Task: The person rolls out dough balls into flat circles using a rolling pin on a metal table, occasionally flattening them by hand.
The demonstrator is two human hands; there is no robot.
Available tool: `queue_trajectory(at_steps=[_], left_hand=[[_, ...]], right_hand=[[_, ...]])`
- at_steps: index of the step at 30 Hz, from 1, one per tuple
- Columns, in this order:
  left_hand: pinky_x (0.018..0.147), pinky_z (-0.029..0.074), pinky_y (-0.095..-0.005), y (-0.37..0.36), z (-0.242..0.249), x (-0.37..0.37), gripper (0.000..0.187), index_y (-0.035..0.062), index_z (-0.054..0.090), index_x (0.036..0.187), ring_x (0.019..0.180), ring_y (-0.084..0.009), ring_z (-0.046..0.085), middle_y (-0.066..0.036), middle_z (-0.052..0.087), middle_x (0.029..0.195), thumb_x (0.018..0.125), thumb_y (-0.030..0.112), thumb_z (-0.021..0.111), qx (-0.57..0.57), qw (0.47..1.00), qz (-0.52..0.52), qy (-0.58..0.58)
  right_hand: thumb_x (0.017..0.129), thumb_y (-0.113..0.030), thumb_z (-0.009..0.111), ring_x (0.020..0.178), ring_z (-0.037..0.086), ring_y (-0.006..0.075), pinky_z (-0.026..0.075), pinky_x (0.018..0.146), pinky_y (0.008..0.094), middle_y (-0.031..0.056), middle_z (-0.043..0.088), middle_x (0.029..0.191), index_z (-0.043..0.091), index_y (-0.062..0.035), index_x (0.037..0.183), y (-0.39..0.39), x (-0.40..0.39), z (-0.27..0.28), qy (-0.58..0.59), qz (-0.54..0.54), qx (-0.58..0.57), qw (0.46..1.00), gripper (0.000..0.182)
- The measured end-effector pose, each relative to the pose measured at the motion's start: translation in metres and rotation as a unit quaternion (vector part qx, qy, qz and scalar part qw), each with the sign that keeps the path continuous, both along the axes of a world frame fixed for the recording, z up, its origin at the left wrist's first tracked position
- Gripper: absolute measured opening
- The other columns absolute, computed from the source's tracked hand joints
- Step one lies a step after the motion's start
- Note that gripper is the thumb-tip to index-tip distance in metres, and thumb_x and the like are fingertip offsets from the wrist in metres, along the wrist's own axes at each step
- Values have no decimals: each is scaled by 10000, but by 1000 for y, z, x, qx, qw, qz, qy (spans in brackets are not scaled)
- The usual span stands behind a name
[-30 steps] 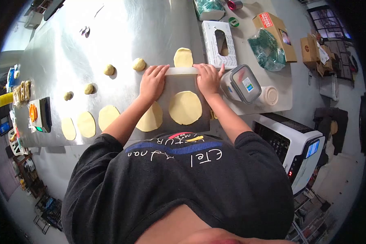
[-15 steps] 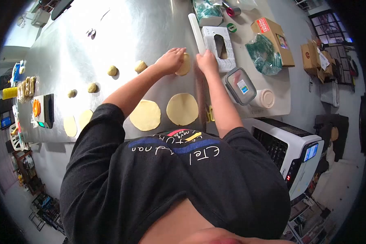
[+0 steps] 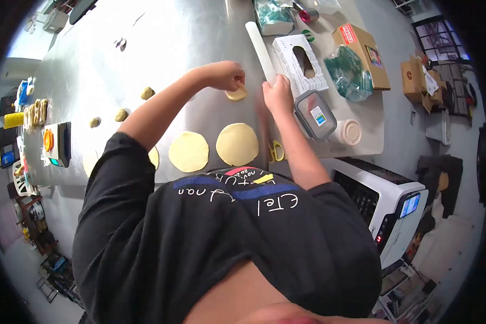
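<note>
My left hand (image 3: 229,75) pinches the upper edge of a small flattened dough piece (image 3: 236,95) on the metal table. My right hand (image 3: 278,96) is closed around the near end of a white rolling pin (image 3: 259,48), which points away from me beside the dough. Two flat dough rounds (image 3: 237,144) (image 3: 188,152) lie close to my body, and more rounds are partly hidden by my left sleeve. Further left sit dough balls (image 3: 147,93) (image 3: 121,115) (image 3: 94,122).
A printed box (image 3: 300,62), a lidded container (image 3: 315,115) and a white cup (image 3: 348,132) stand on the right. Yellow scissors (image 3: 276,151) lie near the table's front edge. A kitchen scale (image 3: 58,143) stands at left. A cardboard box (image 3: 362,54) and green plastic bag (image 3: 348,74) are further right.
My left hand has gone from lying over the dough piece to pinching its far edge. My left forearm now covers one dough ball. The rolling pin and printed box have shifted slightly.
</note>
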State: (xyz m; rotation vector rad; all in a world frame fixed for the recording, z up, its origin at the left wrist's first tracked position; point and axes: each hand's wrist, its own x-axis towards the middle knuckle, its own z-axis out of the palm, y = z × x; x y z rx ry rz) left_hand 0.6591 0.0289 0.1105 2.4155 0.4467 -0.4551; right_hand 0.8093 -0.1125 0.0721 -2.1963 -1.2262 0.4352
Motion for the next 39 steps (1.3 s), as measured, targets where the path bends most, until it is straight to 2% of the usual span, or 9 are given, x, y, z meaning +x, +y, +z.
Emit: queue_trajectory(at_steps=[2,4,7,11,15,27,33,35,39], left_hand=[[828,496,-354,-5,1,-21,260,30,650,997,890,-262,617,-122,622,1009,764,143,628,-46,985,133,-97],[818,502,-340,-7,-3,-34,295,38,617,1052,886,-214,617,-87,613,973,784,158,639,-144,956,253,-37],[768,511,-277,-16,-40,-46,324,27,531,1120,874,-154,607,-79,596,945,841,164,618,-389,774,488,-105],[721,552,-286,-30,-78,-41,265,15,542,1061,856,-169,629,-72,592,956,826,99,629,-410,688,580,-148],[697,553,-288,-35,-79,-33,275,19,545,1074,839,-164,630,-72,591,968,827,105,631,-378,686,592,-190],[731,531,-356,-44,-70,-31,377,-14,625,1069,785,-255,663,-133,671,831,781,228,649,-60,843,506,-170],[985,405,-426,-54,-49,-25,505,24,582,1191,1172,-271,505,-164,552,1242,800,338,644,172,892,416,-38],[1108,249,-453,-46,-70,-19,718,11,397,1370,1349,-292,297,-174,374,1415,853,485,551,247,886,379,-106],[1155,105,-450,-49,-81,21,864,8,243,1443,1423,-286,165,-169,263,1499,861,615,438,294,884,348,-105]], right_hand=[[819,-239,596,1056,537,415,456,895,459,251,516,1188,499,75,1098,-16,2,5,-8,32,41,999,431],[815,-231,602,1045,537,416,448,899,460,251,524,1168,496,63,1112,-29,1,25,18,60,80,995,431],[808,-211,612,1038,545,401,442,903,448,238,551,1114,498,47,1123,-45,10,42,26,92,126,987,423],[791,-123,603,952,540,378,434,858,423,217,591,1046,540,1,1135,-62,20,57,34,64,111,991,371],[797,-127,605,926,554,362,439,847,417,208,591,1007,552,15,1081,-73,28,40,13,60,123,990,323],[790,-129,612,993,543,392,427,904,436,238,578,1023,537,51,1050,-84,24,42,78,56,105,990,325],[793,-143,620,1007,544,398,440,885,438,238,564,1049,522,49,1092,-87,15,38,55,70,97,991,368],[793,-147,624,1012,542,403,440,881,440,234,559,1061,513,44,1113,-88,12,34,61,75,82,992,389],[790,-139,623,1017,537,409,439,881,442,232,559,1062,507,42,1123,-87,12,29,53,90,87,991,397]])
